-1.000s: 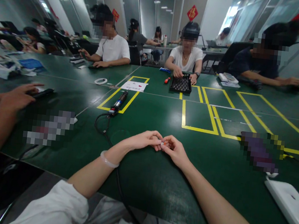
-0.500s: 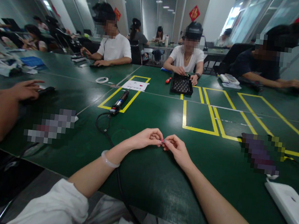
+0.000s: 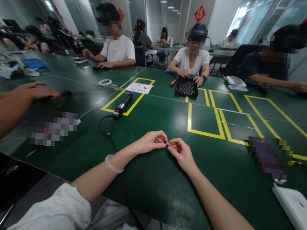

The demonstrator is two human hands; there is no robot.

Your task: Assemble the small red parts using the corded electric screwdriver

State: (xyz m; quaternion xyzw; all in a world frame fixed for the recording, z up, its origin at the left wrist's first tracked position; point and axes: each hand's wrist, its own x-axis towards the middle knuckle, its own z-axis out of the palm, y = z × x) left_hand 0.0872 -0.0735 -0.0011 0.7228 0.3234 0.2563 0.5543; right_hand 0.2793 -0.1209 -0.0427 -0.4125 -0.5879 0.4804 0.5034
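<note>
My left hand [image 3: 150, 141] and my right hand [image 3: 181, 153] meet just above the green table [image 3: 163, 175], fingertips pinched together. Between them sits a tiny part with an orange-red tip [image 3: 168, 143], held by both hands; it is too small to name. A pale bangle [image 3: 112, 164] circles my left wrist. A black cable [image 3: 105, 126] runs from under my left forearm to an electric screwdriver [image 3: 122, 105] lying inside a yellow taped box ahead and to the left.
A co-worker's arm and hand [image 3: 19, 96] reach in from the left. A white power strip [image 3: 297, 214] lies at the right edge. Across the table a person works over a black tray [image 3: 186, 87]. A white paper [image 3: 139, 88] and a tape ring [image 3: 104, 82] lie further off.
My hands stay pinched together in the same spot; the small part's orange tip now shows between the fingertips. The co-worker's hand on the left has slid forward to the right.
</note>
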